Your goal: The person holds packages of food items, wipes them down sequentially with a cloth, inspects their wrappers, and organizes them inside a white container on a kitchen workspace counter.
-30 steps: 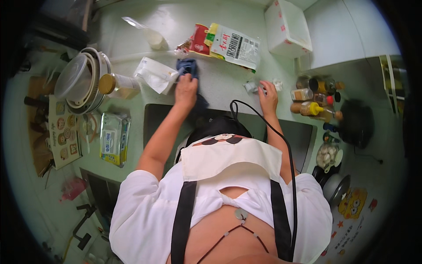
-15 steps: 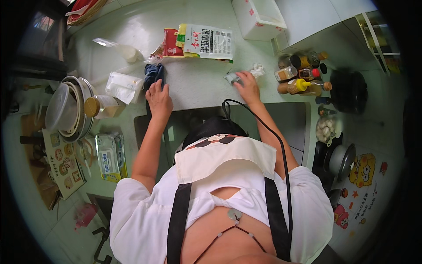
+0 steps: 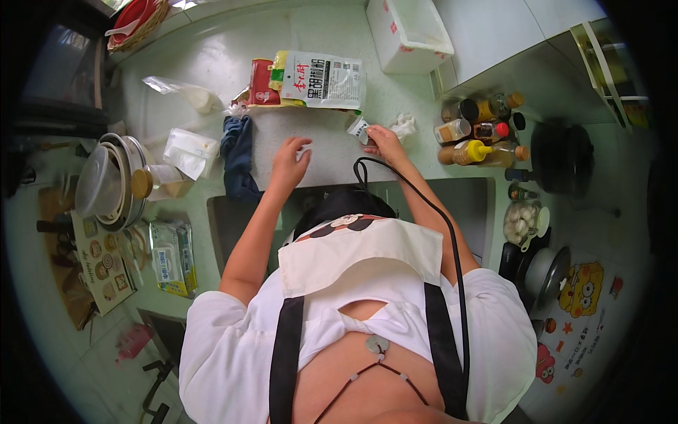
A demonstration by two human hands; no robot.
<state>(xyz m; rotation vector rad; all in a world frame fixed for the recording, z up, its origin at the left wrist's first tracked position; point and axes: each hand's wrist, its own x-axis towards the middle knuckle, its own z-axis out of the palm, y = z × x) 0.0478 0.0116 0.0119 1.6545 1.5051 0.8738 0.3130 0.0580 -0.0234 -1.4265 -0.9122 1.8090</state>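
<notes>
My right hand (image 3: pixel 385 145) pinches a small white packet with dark print (image 3: pixel 359 130) at its edge, over the counter. My left hand (image 3: pixel 288 164) is to its left, fingers loosely bent and thumb apart; a small pale patch shows by its fingertips, too unclear to name. A dark blue cloth (image 3: pixel 239 157) lies crumpled left of that hand. Beyond both hands lie a white-and-black printed pouch (image 3: pixel 323 79) and a red packet (image 3: pixel 263 83). Just right of my right hand is a crumpled white tissue (image 3: pixel 404 126).
Sauce and spice bottles (image 3: pixel 480 131) crowd the right side. A white bin (image 3: pixel 413 42) stands behind. To the left are a tissue pack (image 3: pixel 191 152), a lidded jar (image 3: pixel 166 182), stacked bowls (image 3: pixel 127 152) and a wipes pack (image 3: pixel 171 258). A black cable (image 3: pixel 441 212) crosses my right arm.
My left hand has moved right, away from the blue cloth, which now lies stretched toward the counter's front. My right hand has shifted left and lifted the small packet's printed face into view.
</notes>
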